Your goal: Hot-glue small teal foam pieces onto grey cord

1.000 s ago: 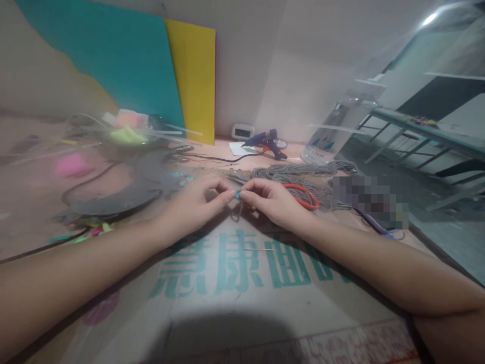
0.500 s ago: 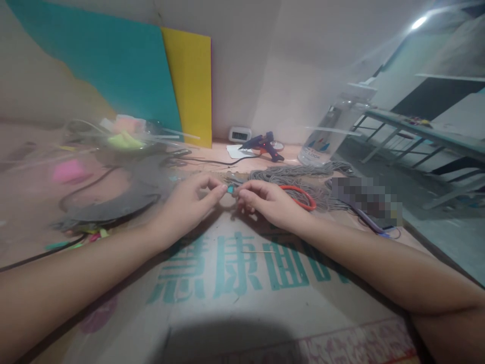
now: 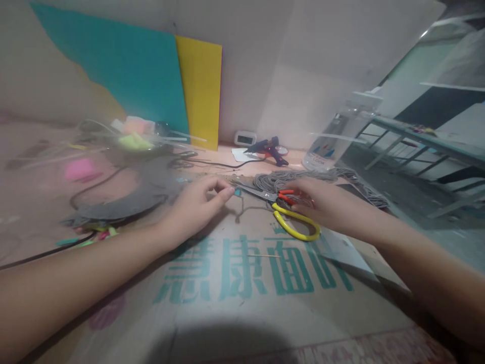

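Observation:
My left hand point(image 3: 206, 210) is closed in a pinch at the middle of the cardboard. A small teal piece point(image 3: 237, 192) sits at its fingertips, and a thin grey cord point(image 3: 242, 208) trails below. To the right, the scissors point(image 3: 267, 195) point their blades toward that piece. Their yellow handle loop point(image 3: 297, 235) is in plain sight. My right hand point(image 3: 316, 199) has its fingers curled at the orange handle point(image 3: 287, 196), covering most of it. Behind the scissors lies a bundle of grey cord point(image 3: 275, 179).
A glue gun point(image 3: 269, 150) and a small white clock point(image 3: 245, 137) stand by the wall. A clear bottle point(image 3: 322, 151) is at the back right. A toothpick point(image 3: 264, 256) lies on the printed cardboard point(image 3: 212, 313). A dark grey curved piece point(image 3: 125, 207) lies on the left.
My right hand has left the teal piece and moved right to the scissors' orange handle. The yellow loop now shows. My left hand keeps its pinch. The view has shifted slightly.

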`<state>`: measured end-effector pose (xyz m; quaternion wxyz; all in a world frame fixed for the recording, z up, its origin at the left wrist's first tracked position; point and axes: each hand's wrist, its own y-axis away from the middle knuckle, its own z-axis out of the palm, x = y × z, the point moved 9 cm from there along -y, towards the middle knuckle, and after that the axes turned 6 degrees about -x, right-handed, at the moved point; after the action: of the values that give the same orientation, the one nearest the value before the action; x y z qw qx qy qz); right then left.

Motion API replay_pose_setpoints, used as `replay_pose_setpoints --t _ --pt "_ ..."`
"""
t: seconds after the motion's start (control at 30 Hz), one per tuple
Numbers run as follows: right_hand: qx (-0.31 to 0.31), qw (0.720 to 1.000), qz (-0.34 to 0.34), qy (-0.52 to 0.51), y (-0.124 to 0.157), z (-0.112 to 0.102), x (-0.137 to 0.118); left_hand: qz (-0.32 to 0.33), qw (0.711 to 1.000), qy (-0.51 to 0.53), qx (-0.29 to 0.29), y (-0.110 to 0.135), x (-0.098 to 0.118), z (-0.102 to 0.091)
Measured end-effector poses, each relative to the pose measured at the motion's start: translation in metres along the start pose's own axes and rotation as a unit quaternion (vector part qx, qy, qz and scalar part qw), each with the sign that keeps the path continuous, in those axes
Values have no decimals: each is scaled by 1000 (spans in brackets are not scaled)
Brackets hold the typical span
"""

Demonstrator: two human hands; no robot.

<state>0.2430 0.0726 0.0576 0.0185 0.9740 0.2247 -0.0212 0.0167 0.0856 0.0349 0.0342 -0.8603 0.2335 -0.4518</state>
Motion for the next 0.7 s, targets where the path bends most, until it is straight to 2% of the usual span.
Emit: replay_pose_setpoints --t 0.17,0.4,0.53,0.7 --pt "-74 996 15 49 -1 16 16 -8 1000 -2 4 0 -1 -1" --pt "-124 992 2 4 -5 35 12 -19 1000 1 -3 -2 -5 1" --pt "-93 995 7 -22 -7 37 6 -17 1000 6 1 -2 -5 0" --pt "-44 999 29 -8 -8 27 9 -8 1000 13 2 -3 -6 0"
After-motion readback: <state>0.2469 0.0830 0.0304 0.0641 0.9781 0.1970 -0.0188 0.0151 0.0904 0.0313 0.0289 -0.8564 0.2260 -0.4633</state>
